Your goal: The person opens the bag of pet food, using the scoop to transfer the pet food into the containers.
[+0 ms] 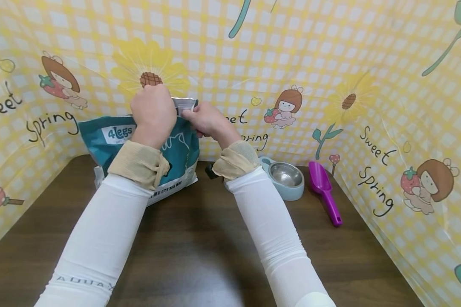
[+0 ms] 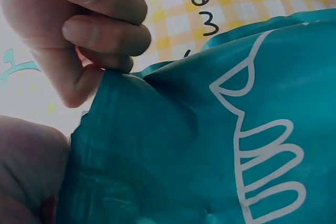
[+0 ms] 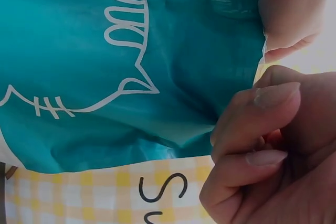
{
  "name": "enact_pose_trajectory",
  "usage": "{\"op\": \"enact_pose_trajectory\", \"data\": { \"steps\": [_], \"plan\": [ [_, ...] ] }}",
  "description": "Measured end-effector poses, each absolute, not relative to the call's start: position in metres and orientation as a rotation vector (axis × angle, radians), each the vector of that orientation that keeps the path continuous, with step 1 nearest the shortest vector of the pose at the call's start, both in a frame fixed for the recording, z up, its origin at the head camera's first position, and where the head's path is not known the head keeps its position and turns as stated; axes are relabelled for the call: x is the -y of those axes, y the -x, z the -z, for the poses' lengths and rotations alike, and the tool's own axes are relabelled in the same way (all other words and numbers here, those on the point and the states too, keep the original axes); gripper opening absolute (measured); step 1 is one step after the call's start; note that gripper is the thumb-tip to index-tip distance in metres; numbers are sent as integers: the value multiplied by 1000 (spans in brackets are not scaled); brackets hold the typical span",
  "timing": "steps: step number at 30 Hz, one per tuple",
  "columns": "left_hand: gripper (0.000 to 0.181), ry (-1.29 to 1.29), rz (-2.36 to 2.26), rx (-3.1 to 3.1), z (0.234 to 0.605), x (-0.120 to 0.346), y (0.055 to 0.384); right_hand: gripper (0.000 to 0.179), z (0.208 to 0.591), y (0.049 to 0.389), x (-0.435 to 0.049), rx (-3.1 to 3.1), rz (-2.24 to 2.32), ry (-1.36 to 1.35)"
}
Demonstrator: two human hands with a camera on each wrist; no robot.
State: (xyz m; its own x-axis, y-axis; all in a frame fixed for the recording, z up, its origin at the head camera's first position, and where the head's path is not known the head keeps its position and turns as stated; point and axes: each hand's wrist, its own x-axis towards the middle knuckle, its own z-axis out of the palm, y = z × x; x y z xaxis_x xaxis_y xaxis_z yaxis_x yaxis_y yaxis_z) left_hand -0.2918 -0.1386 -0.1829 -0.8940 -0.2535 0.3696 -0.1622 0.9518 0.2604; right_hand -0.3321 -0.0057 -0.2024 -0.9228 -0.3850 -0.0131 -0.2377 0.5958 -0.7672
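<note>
Bag L, bowl btwn, scoop R.

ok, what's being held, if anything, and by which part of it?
A glossy teal plastic bag with a white cat outline: the left hand and right hand grip it side by side at its top edge.

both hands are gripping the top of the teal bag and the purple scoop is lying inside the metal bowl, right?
Not quite: the purple scoop lies on the table, to the right of the metal bowl, as the head view shows. The left hand and right hand do grip the top of the teal bag.
</note>
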Motion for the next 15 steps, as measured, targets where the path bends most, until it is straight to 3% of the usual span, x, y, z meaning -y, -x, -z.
{"op": "enact_pose_trajectory", "data": {
  "steps": [15],
  "plan": [
    [40, -405, 378, 2599, 189, 133, 295, 56, 202, 327, -1, -2746, 1142, 467]
  ]
}}
